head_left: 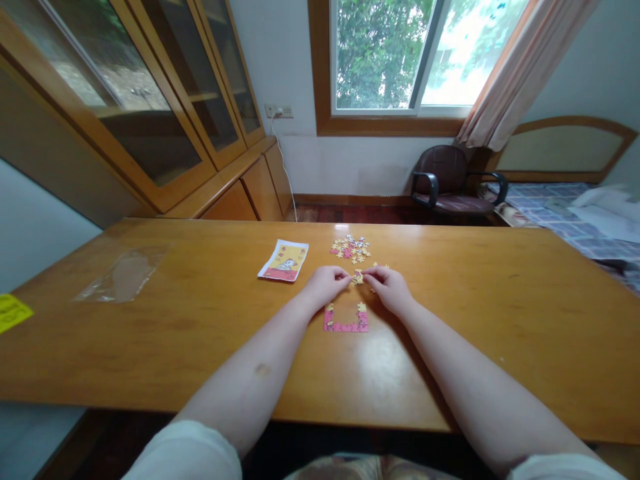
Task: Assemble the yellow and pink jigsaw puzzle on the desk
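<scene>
At one o'clock from the pink puzzle border [346,327], my left grip [328,283] and right grip [393,287] pinch yellow pieces [358,277]; I judge them light, stiff card, best held by edges.

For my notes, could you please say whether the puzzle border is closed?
Open: the puzzle border shows a bottom and sides, but no joined top.

Fingers [379,274] pinching puzzle pieces [358,277], card [284,261] — desk [190,327]
</scene>
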Demonstrator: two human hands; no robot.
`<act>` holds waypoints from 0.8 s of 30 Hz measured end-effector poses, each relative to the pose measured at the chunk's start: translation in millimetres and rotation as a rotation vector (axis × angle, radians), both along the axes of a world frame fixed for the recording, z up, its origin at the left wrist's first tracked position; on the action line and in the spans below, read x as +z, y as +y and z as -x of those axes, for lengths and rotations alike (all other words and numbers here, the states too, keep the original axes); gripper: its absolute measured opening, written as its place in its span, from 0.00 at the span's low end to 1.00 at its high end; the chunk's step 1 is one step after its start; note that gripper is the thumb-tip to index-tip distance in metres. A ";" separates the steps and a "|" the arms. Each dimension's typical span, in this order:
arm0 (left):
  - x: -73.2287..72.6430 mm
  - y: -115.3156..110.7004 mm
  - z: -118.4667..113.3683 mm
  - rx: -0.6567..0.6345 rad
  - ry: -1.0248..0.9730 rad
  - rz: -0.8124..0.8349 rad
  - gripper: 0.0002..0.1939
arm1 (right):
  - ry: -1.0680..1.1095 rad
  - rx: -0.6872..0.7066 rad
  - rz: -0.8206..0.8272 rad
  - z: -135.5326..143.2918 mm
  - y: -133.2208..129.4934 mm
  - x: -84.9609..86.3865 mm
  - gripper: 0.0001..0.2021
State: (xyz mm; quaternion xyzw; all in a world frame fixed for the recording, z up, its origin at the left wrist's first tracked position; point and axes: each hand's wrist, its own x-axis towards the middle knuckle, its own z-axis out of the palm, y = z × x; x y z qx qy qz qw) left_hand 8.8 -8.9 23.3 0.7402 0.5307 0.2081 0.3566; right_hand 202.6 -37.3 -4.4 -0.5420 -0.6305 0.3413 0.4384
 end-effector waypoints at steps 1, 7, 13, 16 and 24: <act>3.4 0.5 4.4 0.012 0.044 0.050 0.12 | -0.057 -0.005 -0.026 -0.8 -0.2 0.2 0.11; 25.7 4.8 34.9 0.085 0.233 0.181 0.12 | -0.236 0.003 -0.101 -3.3 -0.3 0.3 0.11; 26.6 10.4 43.8 0.089 0.340 0.210 0.09 | -0.289 0.039 -0.123 -4.3 -1.6 1.5 0.10; 23.8 11.8 43.5 0.085 0.372 0.206 0.08 | -0.293 0.031 -0.128 -4.4 -2.0 1.9 0.10; 19.0 12.4 43.4 0.070 0.425 0.204 0.08 | -0.289 0.031 -0.144 -4.3 -2.5 1.6 0.11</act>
